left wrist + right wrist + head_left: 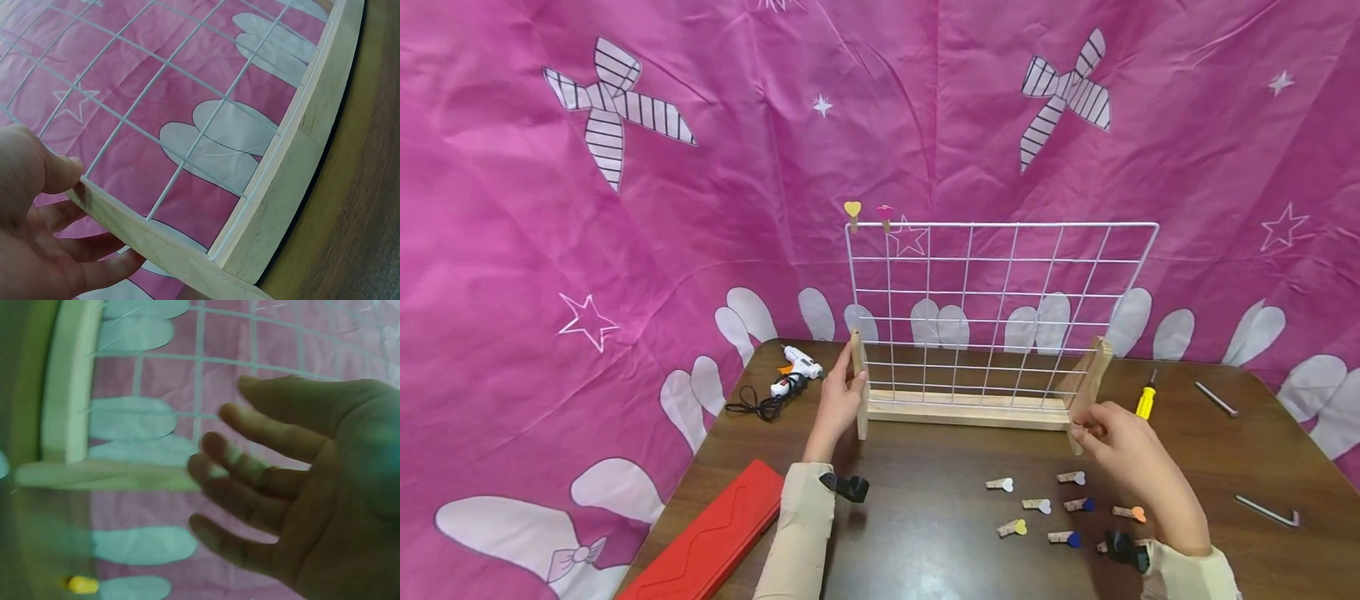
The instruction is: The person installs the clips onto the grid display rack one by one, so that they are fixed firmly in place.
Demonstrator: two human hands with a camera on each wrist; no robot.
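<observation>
A white wire grid [1000,223] stands upright in a wooden stand, its lower edge by the wooden base bar [962,414]. My left hand [841,402] grips the stand's left wooden upright [156,240], thumb on one side and fingers on the other. Beside the right wooden upright [1092,379] is my right hand [1127,442], its fingers loosely bent and nothing between them in the right wrist view. A yellow heart clothespin [852,210] and a pink heart clothespin [885,213] are clipped to the grid's top left. Several heart clothespins [1036,506] lie on the table before the stand.
At the back left lies a white glue gun [801,362] with a black cord. A long red case [707,533] sits at the left edge. To the right are a yellow screwdriver [1146,402], a metal rod [1216,398] and a bent metal rod [1266,510]. A pink curtain hangs behind.
</observation>
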